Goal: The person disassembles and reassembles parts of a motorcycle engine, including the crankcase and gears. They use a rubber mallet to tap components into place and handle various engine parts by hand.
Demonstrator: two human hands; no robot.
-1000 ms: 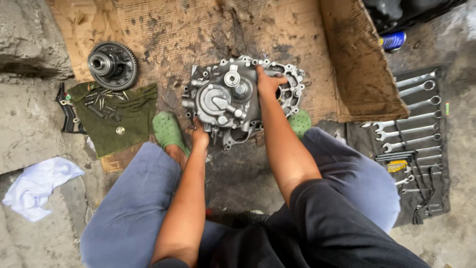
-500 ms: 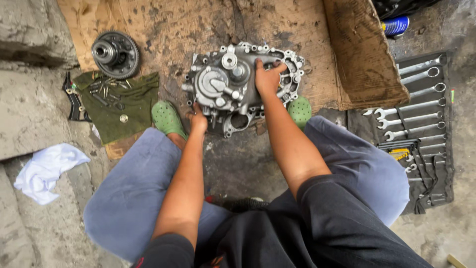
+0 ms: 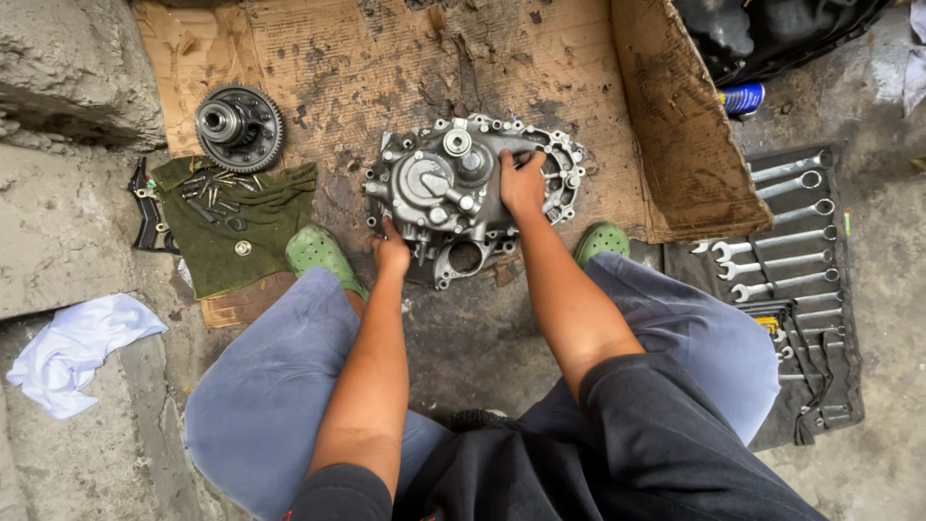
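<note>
Gearbox housing lies on stained cardboard sheet between our green clogs. Far left: white rag, then green cloth with bolts, toothed gear above it. Our left hand grips housing's near-left edge; our right hand closed over its upper right rim. Wrench roll far right.

This is a rough outdoor repair spot for vehicle parts, set on bare concrete ground. A gear housing lies on oily cardboard. Nearby are a wrench roll, a gear and bolts on a green cloth.
</note>
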